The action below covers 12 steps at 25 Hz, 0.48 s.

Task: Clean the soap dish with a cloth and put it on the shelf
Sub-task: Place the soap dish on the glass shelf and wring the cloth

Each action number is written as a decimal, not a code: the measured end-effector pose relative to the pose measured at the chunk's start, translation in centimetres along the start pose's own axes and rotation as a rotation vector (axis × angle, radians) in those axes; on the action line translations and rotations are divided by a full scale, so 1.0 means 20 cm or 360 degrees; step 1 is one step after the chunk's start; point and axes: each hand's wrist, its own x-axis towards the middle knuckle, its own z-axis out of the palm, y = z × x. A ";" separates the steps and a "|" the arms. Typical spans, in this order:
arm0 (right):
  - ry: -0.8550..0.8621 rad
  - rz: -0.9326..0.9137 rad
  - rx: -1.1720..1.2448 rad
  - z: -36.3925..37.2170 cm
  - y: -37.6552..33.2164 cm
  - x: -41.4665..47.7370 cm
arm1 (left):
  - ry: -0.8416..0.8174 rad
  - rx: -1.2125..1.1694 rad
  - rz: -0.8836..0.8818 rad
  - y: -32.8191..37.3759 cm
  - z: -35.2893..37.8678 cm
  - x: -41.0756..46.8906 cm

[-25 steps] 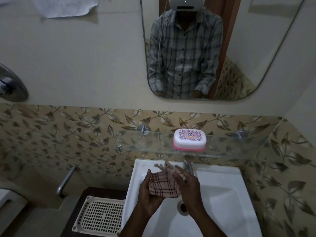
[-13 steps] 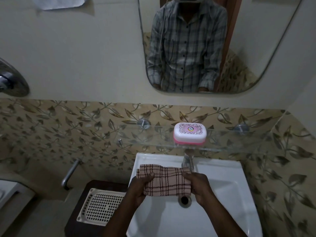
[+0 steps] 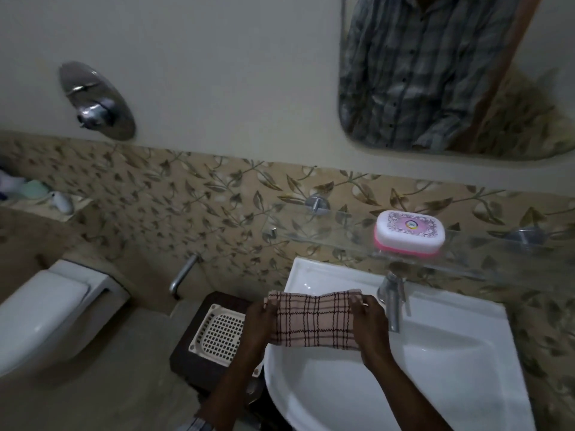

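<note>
Over glossy white basin, both hands' fingers clamped on folded checked cloth.

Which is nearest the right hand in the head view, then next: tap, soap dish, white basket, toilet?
1. Tap: just right of the right hand, over the sink.
2. Soap dish: above, on the glass shelf.
3. White basket: left, past the cloth.
4. Toilet: far left.

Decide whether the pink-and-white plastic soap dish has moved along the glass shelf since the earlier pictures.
No. The soap dish sits at the same spot on the glass shelf, just above the tap; only the camera turned.
</note>
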 end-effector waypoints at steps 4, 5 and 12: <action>-0.0392 0.0326 0.0261 0.24 0.00 0.00 | -0.0278 -0.0199 -0.0208 -0.04 -0.38 0.15; -0.0435 0.0366 0.0272 0.33 0.00 0.00 | -0.0266 -0.0153 -0.0202 -0.05 -0.47 0.21; -0.0256 0.0359 0.0008 1.18 0.13 -0.12 | 0.0059 0.0086 -0.0345 -0.28 -0.87 0.62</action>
